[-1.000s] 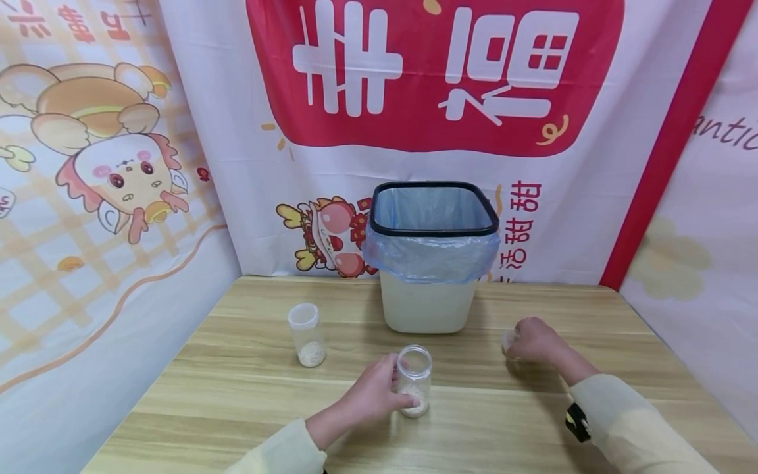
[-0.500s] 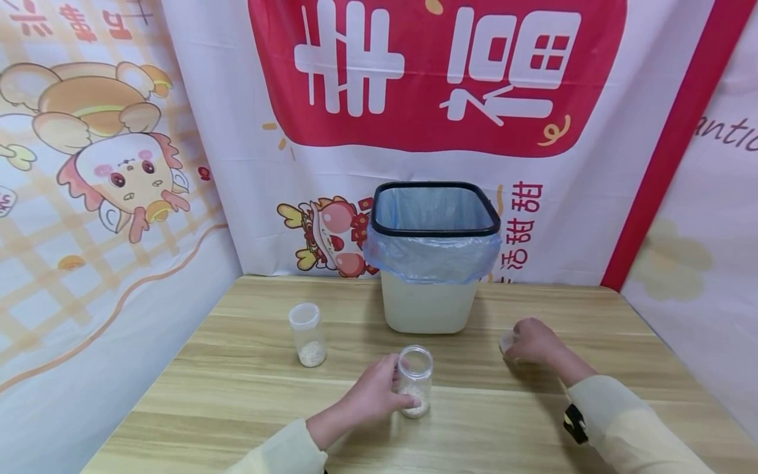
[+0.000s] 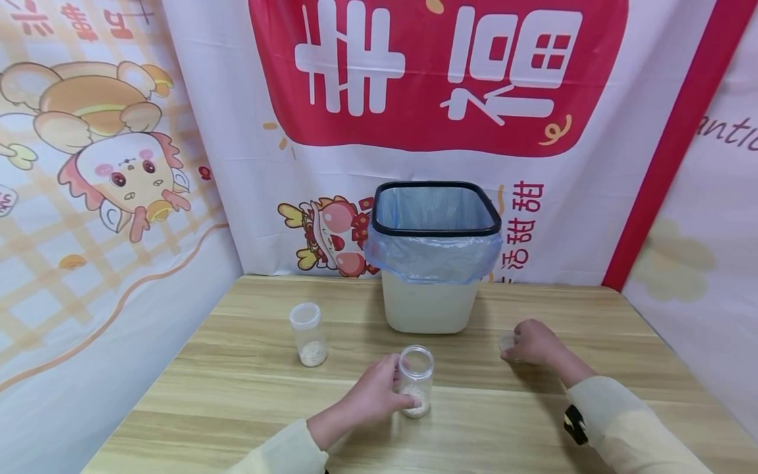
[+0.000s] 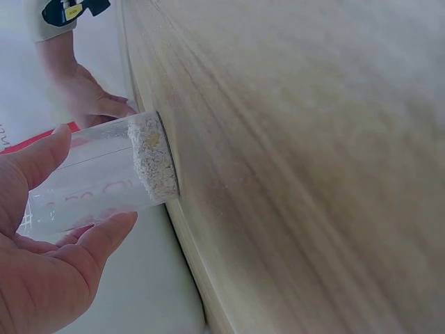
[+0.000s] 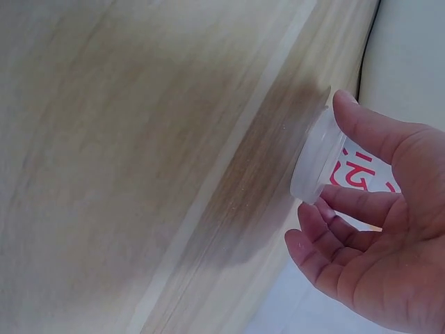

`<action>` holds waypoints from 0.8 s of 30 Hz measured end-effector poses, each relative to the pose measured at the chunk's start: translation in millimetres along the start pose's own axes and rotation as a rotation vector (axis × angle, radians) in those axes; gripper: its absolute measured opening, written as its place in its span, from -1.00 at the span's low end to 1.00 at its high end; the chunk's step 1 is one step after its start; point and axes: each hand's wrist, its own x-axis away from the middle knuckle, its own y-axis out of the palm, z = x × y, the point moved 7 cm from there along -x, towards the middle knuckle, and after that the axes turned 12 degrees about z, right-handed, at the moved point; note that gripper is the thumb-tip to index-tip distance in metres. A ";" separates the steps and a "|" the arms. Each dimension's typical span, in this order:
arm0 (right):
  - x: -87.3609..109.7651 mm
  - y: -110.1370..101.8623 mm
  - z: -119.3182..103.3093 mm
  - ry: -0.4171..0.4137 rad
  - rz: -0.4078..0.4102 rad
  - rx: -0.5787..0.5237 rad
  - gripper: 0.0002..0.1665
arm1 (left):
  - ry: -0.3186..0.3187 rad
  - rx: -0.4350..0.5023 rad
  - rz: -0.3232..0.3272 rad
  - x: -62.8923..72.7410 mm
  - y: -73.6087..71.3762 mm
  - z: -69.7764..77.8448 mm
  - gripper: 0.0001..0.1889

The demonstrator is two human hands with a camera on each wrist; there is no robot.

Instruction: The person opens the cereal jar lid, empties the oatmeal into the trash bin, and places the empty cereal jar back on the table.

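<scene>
My left hand [image 3: 379, 394] curls its thumb and fingers around a clear open-topped jar [image 3: 416, 372]. That jar stands upright on the table, a layer of pale flaky grains at its bottom. In the left wrist view, the grains [image 4: 151, 156] show through the wall by the jar's base. Over to the right, my right hand [image 3: 535, 342] pinches a translucent white lid [image 3: 508, 342] low at the tabletop. The right wrist view has the lid [image 5: 316, 160] between thumb and index finger, the other fingers loosely bent below. A second open jar [image 3: 308, 336] with similar contents stands at the left, untouched.
Behind the hands, a cream bin [image 3: 429, 306] with a black rim and a bluish plastic liner stands on the wooden table [image 3: 249, 401]. Printed cloth hangings [image 3: 237, 131] rise at the table's back and sides.
The lid in my right hand has shifted slightly left and now lies flatter near the table. The left hand and both jars have kept their places.
</scene>
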 end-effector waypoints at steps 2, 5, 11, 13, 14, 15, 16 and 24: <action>-0.2 0.2 -0.3 -0.003 -0.001 0.002 -0.30 | -0.002 0.006 0.000 0.0 0.1 -0.4 -0.35; -0.6 0.9 -0.2 0.001 -0.006 0.002 -0.30 | -0.007 0.021 -0.002 -0.1 0.5 -1.4 -0.35; -0.7 1.9 0.7 0.010 -0.016 0.003 -0.22 | -0.007 0.039 0.001 -0.7 0.7 -2.6 -0.36; -0.3 2.2 1.3 0.011 -0.020 0.006 -0.18 | -0.005 0.042 0.002 -0.8 0.7 -2.7 -0.35; 0.1 2.1 1.2 0.011 -0.021 0.008 -0.15 | -0.004 0.043 0.003 -0.8 0.7 -2.7 -0.35; 0.2 2.0 1.6 0.013 -0.021 0.007 -0.13 | -0.003 0.044 0.003 -0.8 0.6 -2.6 -0.35; 0.6 1.4 1.5 0.015 -0.021 0.007 -0.11 | -0.001 0.041 0.005 -0.8 0.4 -2.6 -0.35; 5.0 -8.5 -4.6 -0.013 0.010 -0.007 -0.11 | -0.007 0.037 0.014 -1.0 -3.1 0.5 -0.38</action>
